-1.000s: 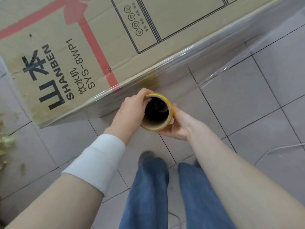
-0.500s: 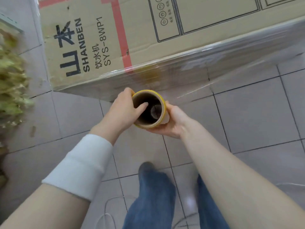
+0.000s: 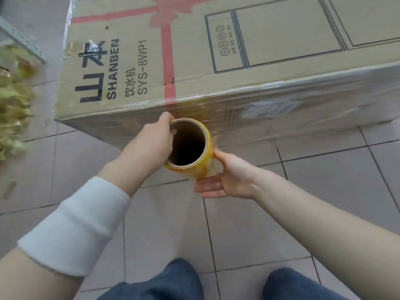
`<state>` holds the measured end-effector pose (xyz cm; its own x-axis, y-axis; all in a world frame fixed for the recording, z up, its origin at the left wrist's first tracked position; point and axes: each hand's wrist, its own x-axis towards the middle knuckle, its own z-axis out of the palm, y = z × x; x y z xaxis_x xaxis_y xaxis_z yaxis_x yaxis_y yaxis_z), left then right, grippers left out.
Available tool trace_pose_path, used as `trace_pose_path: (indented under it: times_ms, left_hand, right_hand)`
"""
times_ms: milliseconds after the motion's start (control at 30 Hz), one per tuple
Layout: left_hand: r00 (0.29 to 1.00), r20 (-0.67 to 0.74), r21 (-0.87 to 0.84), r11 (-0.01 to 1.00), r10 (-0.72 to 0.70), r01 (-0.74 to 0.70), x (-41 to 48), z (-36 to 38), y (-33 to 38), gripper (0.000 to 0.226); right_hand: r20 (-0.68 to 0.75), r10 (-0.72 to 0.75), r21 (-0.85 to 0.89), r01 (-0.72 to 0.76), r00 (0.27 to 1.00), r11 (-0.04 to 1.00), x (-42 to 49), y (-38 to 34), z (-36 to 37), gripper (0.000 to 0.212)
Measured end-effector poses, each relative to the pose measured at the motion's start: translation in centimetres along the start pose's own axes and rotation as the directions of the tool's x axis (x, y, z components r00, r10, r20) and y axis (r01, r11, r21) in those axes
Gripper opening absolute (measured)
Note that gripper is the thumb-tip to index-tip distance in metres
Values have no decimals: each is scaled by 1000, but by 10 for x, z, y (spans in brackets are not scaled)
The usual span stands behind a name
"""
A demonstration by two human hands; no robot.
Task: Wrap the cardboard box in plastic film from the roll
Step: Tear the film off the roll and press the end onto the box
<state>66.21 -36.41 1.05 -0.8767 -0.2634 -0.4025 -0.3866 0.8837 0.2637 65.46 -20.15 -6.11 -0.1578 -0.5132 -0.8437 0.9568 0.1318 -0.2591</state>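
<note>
Both hands hold the roll of film: left hand (image 3: 151, 144) grips the near rim, thumb hooked into the cardboard core, fingers wrapped round the outside; right hand (image 3: 225, 176) cups the roll's lower right side, palm against it, fingers spread loosely below. Roll (image 3: 194, 156) is upright, yellow-tinted, open core end facing the camera, held just beside the box's near side wall. Cardboard box (image 3: 194, 61) lies on the tiled floor (image 3: 324, 191), long face up, printed with SHANBEN, SYS-8WP1, a red ribbon graphic and an appliance line drawing. Plastic film (image 3: 281, 113) runs taut from the roll along the near side wall, glossy, with streaks at the top edge. White cuff (image 3: 73, 230) on the left forearm. Blue jeans (image 3: 164, 282) at bottom edge. Blurred green-yellow foliage (image 3: 13, 100) at left; cannot tell what it is.
</note>
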Motion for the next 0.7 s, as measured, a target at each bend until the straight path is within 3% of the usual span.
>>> trace_pose_path:
  times_ms: [100,167,233,300,333,433,500,567,600,667,700]
  left_hand:
    - [988,-127,245,968,93,-60,-11,4,0,34]
    - [935,-271,420,902,228,-98,-13,6,2,41]
    - [808,-403,504,841,430,-196,-15,5,9,41]
    - [622,-500,513,785,602,-348,-20,9,24,38]
    - [588,-495,499,763,640,-411,-22,12,34,40]
    - [717,-370,351,804,591,-481,-18,26,58,52]
    - [790,-235,410,795,565,-447,-8,32,62,55]
    - [829,-161,483,775,536,-407,-4,33,60,50]
    - [837,-156,490,777,525,-396,-3,33,59,44]
    - [838,-186,475,794,513,-380,-4,34,58,30]
    - [824,-222,467,799,521,-379,-6,34,58,24]
  right_hand:
    - [54,-17,-182,26,998,983,-1,-1,-13,51]
    - [71,-26,-289,45,997,956,3,-5,-22,60]
    - [91,-49,-374,80,995,924,8,-9,-27,67]
    - [102,-109,-449,144,989,882,12,-12,-34,67]
    - [104,-146,-490,178,984,853,14,-13,-38,66]
    - [80,-256,-674,242,963,698,8,-11,-44,57]
    - [61,-389,-786,284,919,548,-6,-7,-49,41]
    - [97,-607,-868,366,788,337,-22,-7,-56,22]
    - [135,-743,-899,397,655,187,-28,-10,-61,15]
    - [259,-928,-918,367,268,-150,-34,-18,-69,20]
    - [325,-942,-910,298,81,-289,-34,-22,-70,28]
